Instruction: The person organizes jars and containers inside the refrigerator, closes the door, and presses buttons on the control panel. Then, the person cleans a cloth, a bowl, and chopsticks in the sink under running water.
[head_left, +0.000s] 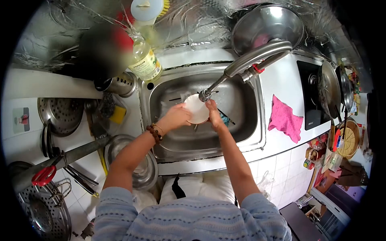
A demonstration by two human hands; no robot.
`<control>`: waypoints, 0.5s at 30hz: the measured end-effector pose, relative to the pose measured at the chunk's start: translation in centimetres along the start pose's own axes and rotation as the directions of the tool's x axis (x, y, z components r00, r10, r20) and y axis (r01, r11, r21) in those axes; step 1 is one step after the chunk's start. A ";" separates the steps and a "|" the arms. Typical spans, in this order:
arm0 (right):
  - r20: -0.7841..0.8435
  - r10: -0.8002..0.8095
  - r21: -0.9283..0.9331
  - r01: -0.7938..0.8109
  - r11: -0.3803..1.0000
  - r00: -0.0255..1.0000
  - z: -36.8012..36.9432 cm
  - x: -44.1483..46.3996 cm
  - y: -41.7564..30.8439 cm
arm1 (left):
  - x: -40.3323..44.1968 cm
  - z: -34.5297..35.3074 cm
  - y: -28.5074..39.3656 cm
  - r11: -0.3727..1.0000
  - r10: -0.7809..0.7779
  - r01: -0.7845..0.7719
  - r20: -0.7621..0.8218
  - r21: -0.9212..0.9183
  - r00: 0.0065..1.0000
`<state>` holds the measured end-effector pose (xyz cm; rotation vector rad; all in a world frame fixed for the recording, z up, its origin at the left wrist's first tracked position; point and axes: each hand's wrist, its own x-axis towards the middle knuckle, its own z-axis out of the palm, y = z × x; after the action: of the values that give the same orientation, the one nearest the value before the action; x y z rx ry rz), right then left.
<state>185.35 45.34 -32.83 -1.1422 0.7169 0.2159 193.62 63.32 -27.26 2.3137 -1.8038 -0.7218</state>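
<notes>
Both hands grip a small white bowl [197, 109] beneath the faucet spout [205, 95], over the steel sink [245, 130]. Fingers of my left hand [177, 116] close on the bowl's left side. On the opposite side, my right hand [214, 115] holds the rim, its thumb near the spout. Partly hidden behind that hand, a teal patterned item [224, 119] lies in the sink; its kind is unclear. A dark thin stick [230, 118], like a chopstick, rests beside it. Whether water is running I cannot tell.
Right of the sink lies a pink cloth [285, 118], with a pan [329, 90] on the stove beyond. A large steel bowl [268, 28] leans behind the faucet. An oil bottle [144, 60] stands back left; a steel basin [146, 170] sits lower left.
</notes>
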 end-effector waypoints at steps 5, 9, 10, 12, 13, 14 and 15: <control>-0.198 0.186 -0.229 -0.230 0.946 0.962 1.4 -1.7 -3.1 | -0.2 2.7 -1.5 0.928 -0.358 0.290 -0.343 -0.236 0.868; -0.130 0.138 -0.369 -0.177 0.912 0.982 2.3 -2.6 -5.1 | 2.1 3.9 0.8 -0.094 -0.600 0.097 0.134 -0.991 0.789; -0.215 -0.013 -0.613 -0.124 0.780 0.977 2.5 -2.7 -5.6 | 2.9 4.5 1.3 -0.097 -0.600 0.095 0.134 -0.991 0.789; -0.251 -0.177 -0.808 -0.106 0.580 0.952 3.1 -3.6 -6.3 | 4.2 5.8 2.6 -0.486 -0.422 0.004 0.238 -0.874 0.875; -0.259 -0.326 -0.892 -0.096 0.441 0.909 3.4 -4.1 -6.8 | 5.0 6.0 3.5 -0.485 -0.423 0.000 0.234 -0.875 0.876; -0.240 -0.468 -0.951 -0.110 0.288 0.850 3.5 -4.6 -6.9 | 5.8 6.3 4.7 -0.593 -0.397 0.012 0.306 -0.805 0.865; -0.211 -0.593 -0.968 -0.081 0.238 0.777 3.0 -4.2 -5.8 | 6.3 6.6 5.3 -0.692 -0.362 0.022 0.374 -0.721 0.854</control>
<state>186.30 46.31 -25.17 -2.6362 0.8836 -0.0455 187.19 57.20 -32.86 0.9166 0.4083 -1.2486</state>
